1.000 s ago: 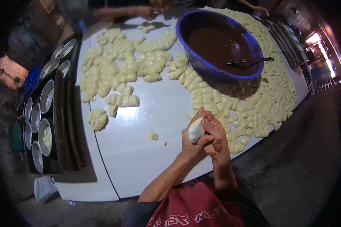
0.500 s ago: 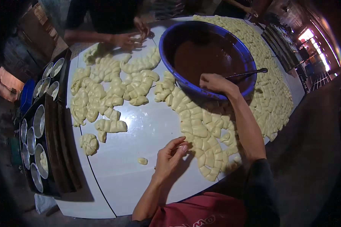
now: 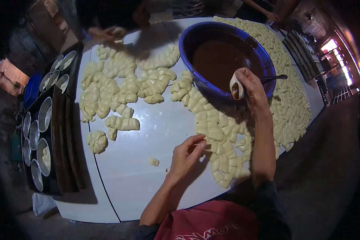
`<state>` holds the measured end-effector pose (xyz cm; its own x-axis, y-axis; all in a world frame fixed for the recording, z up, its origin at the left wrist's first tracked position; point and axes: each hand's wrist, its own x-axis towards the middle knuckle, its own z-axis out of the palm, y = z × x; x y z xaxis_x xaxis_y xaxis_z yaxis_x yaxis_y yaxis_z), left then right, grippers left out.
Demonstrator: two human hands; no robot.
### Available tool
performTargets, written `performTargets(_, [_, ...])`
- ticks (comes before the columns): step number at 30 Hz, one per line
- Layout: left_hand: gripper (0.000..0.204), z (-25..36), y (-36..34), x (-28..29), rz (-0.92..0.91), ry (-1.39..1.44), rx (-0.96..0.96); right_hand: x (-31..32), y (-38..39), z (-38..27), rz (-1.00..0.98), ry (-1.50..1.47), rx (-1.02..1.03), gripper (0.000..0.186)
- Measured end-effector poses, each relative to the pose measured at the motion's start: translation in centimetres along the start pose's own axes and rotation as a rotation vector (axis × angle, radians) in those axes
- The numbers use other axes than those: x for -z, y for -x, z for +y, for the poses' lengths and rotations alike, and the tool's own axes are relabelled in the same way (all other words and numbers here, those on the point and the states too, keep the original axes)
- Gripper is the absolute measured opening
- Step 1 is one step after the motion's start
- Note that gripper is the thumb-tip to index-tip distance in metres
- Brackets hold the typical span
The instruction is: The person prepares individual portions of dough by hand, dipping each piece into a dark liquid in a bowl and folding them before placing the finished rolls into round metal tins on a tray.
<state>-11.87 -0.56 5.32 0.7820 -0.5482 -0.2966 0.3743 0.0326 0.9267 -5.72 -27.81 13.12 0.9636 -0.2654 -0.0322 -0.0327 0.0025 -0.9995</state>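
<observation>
Since half a second ago our right hand has drawn back from over the bowl and now holds a small pale folded piece of dough at the bowl's near rim, while our left hand stays low on the white surface.

In the lower middle of the frame, the left fingers are loosely curled and hold nothing, their tips touching the near edge of the spread of pale cut dough pieces.

Further up, right of centre, the right fingers are closed round the dough piece, which shows dark filling at its lower end. We judge it best kept upright and pinched gently, so the filling does not squeeze out.

Beyond it sits the large blue round bowl of brown filling, a metal spoon resting in it.
</observation>
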Motion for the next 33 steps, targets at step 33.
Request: performTargets(33, [0.038,0.1,8.1,11.0,0.298,0.239,0.055,-22.1,17.6,8.8,-0.111,-0.089,-0.225,0.026])
